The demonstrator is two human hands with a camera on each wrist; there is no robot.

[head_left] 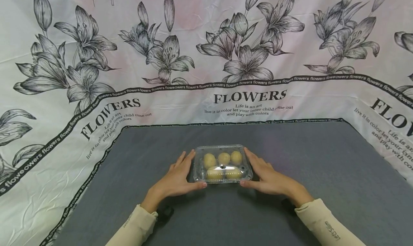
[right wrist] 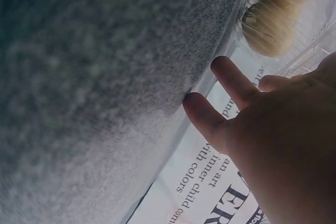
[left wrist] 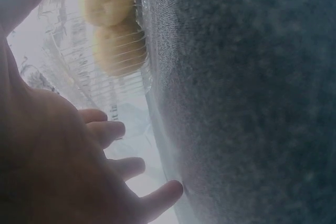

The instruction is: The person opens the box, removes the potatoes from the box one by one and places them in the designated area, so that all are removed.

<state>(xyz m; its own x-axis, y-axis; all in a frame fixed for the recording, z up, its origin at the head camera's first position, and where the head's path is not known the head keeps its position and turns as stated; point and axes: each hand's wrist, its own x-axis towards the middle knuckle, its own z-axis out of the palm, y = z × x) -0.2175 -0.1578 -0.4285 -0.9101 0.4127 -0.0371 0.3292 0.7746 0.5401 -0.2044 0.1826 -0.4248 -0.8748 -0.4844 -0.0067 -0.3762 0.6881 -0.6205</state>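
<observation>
A clear plastic clamshell box [head_left: 199, 164] is shut over several pale yellow, rounded pieces [head_left: 209, 161] that look like small potatoes. My left hand [head_left: 175, 179] lies along its left side, thumb at the near left corner. On the opposite side is my right hand [head_left: 269, 178], its thumb at the near right corner. The fingers of both hands are extended, framing the box between them. Both wrist views show outer fingers spread apart, with yellow pieces [left wrist: 119, 51] seen through ribbed plastic. Whether the box rests on the table or is slightly lifted, I cannot tell.
A grey cloth-like tabletop [head_left: 322, 160] lies beneath the hands. White fabric [head_left: 180, 106] with printed black lilies and "FLOWERS" lettering hangs behind and along both sides of the table.
</observation>
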